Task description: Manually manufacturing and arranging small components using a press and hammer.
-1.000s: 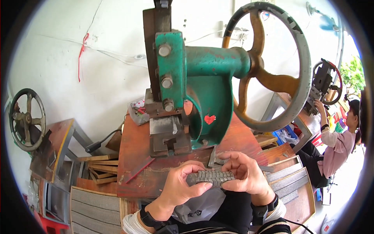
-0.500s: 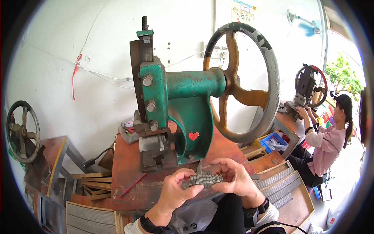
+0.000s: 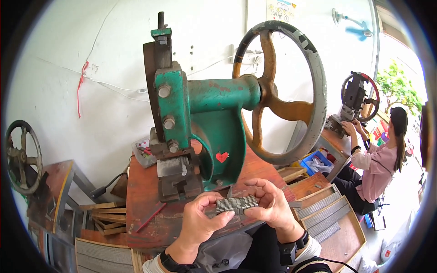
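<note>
Between my hands is a small block of grey metal pieces (image 3: 236,203), packed in tight rows. My left hand (image 3: 201,222) grips its left end, thumb along the lower front edge. At the other end my right hand (image 3: 272,208) pinches it, thumb at the lower right corner and fingers curled behind. The block is held above the near edge of the red-brown table (image 3: 148,193). Just beyond it stands a green hand press (image 3: 214,98) with a large handwheel (image 3: 320,104). A pointed grey piece (image 3: 230,191) shows behind the block; its kind is unclear.
A red stick (image 3: 151,217) lies on the table at left. Wooden trays with grey strips stand low at the right (image 3: 348,239) and left (image 3: 102,257). On the right a co-worker (image 3: 375,164) sits at another press (image 3: 357,98). A further handwheel (image 3: 23,157) is at far left.
The block has tilted, so more of its gridded front shows, and both hands have shifted with it. The whole view has moved slightly. The co-worker's head has turned away.
</note>
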The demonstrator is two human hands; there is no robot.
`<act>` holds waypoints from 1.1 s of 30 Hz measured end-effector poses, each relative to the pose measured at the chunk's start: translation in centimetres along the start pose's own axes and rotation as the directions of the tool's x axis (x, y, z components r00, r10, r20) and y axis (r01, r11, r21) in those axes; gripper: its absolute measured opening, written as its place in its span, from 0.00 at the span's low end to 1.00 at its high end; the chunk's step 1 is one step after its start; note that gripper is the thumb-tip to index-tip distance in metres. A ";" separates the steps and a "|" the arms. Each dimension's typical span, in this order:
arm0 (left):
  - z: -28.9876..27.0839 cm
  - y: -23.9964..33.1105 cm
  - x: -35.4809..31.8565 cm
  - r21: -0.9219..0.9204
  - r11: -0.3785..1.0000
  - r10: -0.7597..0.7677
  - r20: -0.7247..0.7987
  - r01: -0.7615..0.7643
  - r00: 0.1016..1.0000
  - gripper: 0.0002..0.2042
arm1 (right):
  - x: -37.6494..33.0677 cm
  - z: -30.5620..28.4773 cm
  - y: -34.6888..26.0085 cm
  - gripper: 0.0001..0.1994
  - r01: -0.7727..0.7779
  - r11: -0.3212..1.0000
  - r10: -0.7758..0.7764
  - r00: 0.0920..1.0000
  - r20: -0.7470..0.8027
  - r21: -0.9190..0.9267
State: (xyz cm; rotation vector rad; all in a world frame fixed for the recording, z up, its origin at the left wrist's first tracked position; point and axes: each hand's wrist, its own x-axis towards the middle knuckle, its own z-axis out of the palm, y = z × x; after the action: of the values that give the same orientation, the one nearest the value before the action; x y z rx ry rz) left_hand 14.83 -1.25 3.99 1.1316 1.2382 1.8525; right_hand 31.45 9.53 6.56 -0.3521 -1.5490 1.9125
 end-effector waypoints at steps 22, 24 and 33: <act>-10.8 -8.1 -5.1 0.904 0.390 0.132 0.134 -0.176 0.982 0.22 | 3.9 -0.3 12.7 0.27 0.447 0.452 -0.192 0.894 0.405 -0.772; -10.5 -8.0 -5.1 0.905 0.391 0.129 0.126 -0.167 0.984 0.22 | 3.0 -3.6 11.7 0.21 0.323 0.228 -0.318 0.916 0.243 -0.918; -10.1 -8.2 -4.9 0.900 0.419 0.106 0.079 -0.116 0.991 0.23 | 3.1 -9.7 8.8 0.19 0.152 0.079 0.000 0.988 0.152 -0.985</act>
State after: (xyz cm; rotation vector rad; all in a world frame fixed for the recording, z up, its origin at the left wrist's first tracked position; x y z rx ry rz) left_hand 8.16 -6.43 -7.11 1.7846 2.3440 1.1366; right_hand 31.94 18.13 -3.83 -0.7028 -2.7286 0.3599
